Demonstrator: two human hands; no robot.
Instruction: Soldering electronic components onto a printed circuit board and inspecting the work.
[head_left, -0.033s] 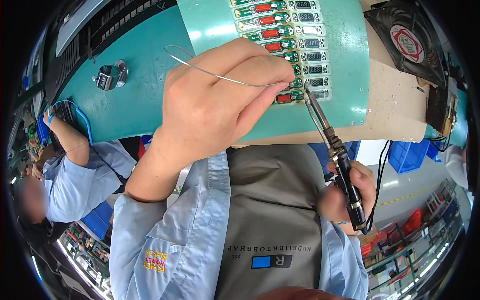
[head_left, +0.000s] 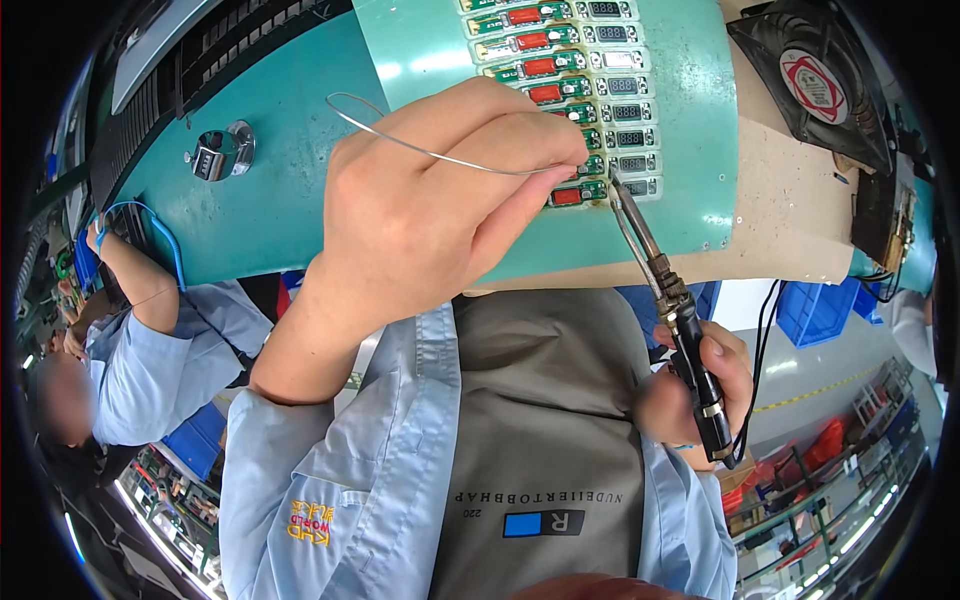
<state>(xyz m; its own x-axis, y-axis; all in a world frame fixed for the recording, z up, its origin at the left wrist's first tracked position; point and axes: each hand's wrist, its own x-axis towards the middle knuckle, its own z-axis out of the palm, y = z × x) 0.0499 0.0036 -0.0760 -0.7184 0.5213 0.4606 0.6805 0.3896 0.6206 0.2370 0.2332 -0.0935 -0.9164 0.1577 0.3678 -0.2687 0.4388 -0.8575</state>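
Observation:
My left hand [head_left: 440, 190] pinches a thin loop of solder wire [head_left: 400, 143] between thumb and fingers, close over the lower circuit boards. In my right hand [head_left: 728, 375] is a soldering iron [head_left: 690, 350] with a black handle, slanting up and left. Its tip, with a thin metal tube alongside, meets the gap between a green circuit board [head_left: 592, 190] with a red part and a small display module [head_left: 634, 163]. Several such pairs form a column in a pale holder [head_left: 655, 88]. My left hand hides part of the column.
A green mat [head_left: 700, 150] lies under the holder on the tan worktop [head_left: 790, 230]. A black fan [head_left: 815, 85] stands at the far right, a metal tally counter [head_left: 222, 152] at the left. Blue bins [head_left: 815, 312] are below the bench. Another person [head_left: 170, 350] sits at the left.

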